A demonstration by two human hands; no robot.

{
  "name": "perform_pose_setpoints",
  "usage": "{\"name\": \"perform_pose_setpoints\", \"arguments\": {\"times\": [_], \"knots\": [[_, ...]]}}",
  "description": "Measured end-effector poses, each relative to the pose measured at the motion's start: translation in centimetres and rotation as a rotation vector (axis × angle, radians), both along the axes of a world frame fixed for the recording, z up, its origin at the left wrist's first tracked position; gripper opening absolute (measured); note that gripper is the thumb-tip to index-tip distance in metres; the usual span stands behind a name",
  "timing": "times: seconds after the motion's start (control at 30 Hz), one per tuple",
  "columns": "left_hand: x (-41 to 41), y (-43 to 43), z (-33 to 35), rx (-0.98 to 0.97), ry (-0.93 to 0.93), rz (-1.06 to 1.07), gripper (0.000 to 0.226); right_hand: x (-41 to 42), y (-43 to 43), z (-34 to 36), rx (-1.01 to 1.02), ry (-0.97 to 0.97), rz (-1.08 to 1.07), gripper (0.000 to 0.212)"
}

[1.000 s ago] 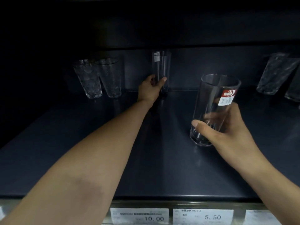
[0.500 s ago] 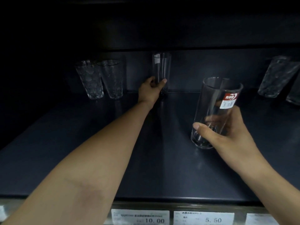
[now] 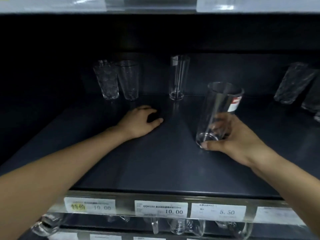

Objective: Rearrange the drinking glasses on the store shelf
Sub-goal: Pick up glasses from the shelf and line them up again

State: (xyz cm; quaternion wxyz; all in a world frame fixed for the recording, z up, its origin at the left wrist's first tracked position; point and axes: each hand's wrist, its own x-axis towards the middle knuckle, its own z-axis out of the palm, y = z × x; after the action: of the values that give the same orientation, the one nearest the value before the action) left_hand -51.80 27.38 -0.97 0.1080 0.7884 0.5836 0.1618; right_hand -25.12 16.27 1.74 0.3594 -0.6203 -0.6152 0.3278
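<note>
On the head camera, the one view I have, the change is on the left side. A second ago my left hand (image 3: 140,121) was wrapped round the foot of the tall straight glass (image 3: 178,77) at the back wall. Now it has let go and drawn back toward me, so that glass stands upright on its own, near the two patterned tumblers (image 3: 106,80) to its left. I judge that placement done, and the labelled glass (image 3: 220,115) is next.

The left hand lies low on the dark shelf (image 3: 155,161), well short of the back row, its fingers loosely curved in a C with nothing in them.

My right hand (image 3: 233,141) grips the labelled glass near its base, thumb across the front and fingers behind. The glass tilts slightly, mouth leaning away, base at or just above the shelf; I cannot tell which. It sits right of centre, forward of the back row.
</note>
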Motion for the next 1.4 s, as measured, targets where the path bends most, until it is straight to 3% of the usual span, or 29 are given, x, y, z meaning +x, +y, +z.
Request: {"name": "perform_pose_setpoints", "arguments": {"times": [0.23, 0.37, 0.5, 1.27, 1.4], "knots": [[-3.7, -3.4, 0.4, -0.125, 0.159, -0.045, 0.092, -5.1, 5.7, -1.5, 0.113, 0.014, -0.04, 0.07], [-3.6, -3.4, 0.5, -0.106, 0.158, -0.038, 0.074, -7.1, 8.9, -2.4, 0.209, -0.037, -0.075, 0.074], [-3.4, -3.4, 0.5, -0.097, 0.176, -0.035, 0.071, -8.3, 11.6, -2.5, 0.284, -0.126, -0.145, 0.072], [-3.5, -3.0, 0.2, -0.036, 0.137, -0.029, 0.068, -8.4, 14.4, -2.8, 0.237, -0.135, -0.249, 0.068], [-3.6, -3.0, 0.1, -0.04, 0.127, -0.033, 0.079, -8.4, 14.3, -2.8, 0.24, -0.125, -0.243, 0.067]]}}
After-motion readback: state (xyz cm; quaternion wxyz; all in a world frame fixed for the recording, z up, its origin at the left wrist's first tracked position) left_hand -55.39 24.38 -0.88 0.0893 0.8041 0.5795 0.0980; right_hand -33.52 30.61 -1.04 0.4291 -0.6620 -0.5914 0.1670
